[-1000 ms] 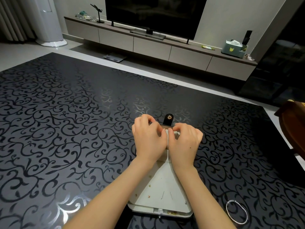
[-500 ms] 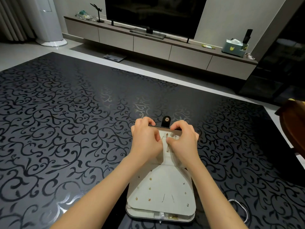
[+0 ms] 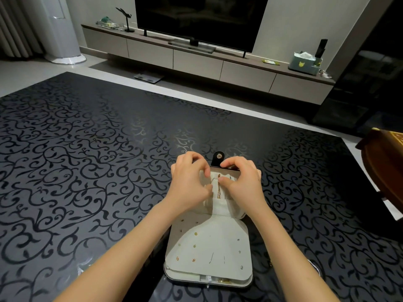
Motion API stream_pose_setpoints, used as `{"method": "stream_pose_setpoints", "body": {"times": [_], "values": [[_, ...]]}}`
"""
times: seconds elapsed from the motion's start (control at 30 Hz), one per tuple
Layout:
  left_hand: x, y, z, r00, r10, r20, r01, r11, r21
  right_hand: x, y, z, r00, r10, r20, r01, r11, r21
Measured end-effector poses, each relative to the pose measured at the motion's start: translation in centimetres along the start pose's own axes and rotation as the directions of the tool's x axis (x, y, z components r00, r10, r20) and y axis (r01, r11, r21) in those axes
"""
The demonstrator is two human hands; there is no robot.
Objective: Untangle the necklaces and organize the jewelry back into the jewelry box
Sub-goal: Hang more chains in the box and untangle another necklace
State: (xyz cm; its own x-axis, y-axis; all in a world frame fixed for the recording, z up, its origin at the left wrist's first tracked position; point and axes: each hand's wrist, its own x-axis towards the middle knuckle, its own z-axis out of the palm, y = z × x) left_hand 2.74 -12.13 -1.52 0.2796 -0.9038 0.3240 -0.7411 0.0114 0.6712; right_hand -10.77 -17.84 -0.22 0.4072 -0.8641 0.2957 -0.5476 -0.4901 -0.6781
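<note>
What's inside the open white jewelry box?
The white jewelry box shows small gold and silver studs on its near panel, a gold chain in its far half; left hand and right hand cover the rest.

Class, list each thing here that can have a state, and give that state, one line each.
jewelry box, open on the table
snap tab, unfastened, sticking up
gold chain, straight, inside the far half
earring panel, flat, studs pinned in it
left hand, grips the far half
right hand, pinches its top edge
television, screen dark
</note>
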Motion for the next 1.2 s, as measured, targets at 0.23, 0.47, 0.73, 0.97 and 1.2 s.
{"method": "stream_pose_setpoints", "body": {"times": [0.23,0.47,0.73,0.97,1.2], "values": [[-0.4,-0.4,-1.6,0.99,0.101,-0.1,-0.109,0.99,-0.086,0.1,-0.2,-2.6,1.0,-0.02,0.001,0.02,1.0,0.011],[1.2,-0.6,-1.2,0.999,0.05,-0.01,-0.051,0.998,-0.048,-0.4,1.0,-3.1,0.987,0.14,0.076,-0.143,0.989,0.038],[0.6,0.2,-0.5,0.991,-0.061,0.116,0.041,0.985,0.168,-0.8,2.8,-2.2,0.916,0.349,0.197,-0.39,0.89,0.237],[-1.2,3.9,-1.4,0.986,0.123,0.117,-0.147,0.962,0.231,-0.2,3.1,-2.7,0.894,0.354,0.276,-0.41,0.894,0.181],[-3.5,7.9,-1.6,0.958,0.269,0.098,-0.284,0.936,0.21,-3.0,3.6,-6.7,0.926,0.276,0.259,-0.314,0.942,0.119]]}}
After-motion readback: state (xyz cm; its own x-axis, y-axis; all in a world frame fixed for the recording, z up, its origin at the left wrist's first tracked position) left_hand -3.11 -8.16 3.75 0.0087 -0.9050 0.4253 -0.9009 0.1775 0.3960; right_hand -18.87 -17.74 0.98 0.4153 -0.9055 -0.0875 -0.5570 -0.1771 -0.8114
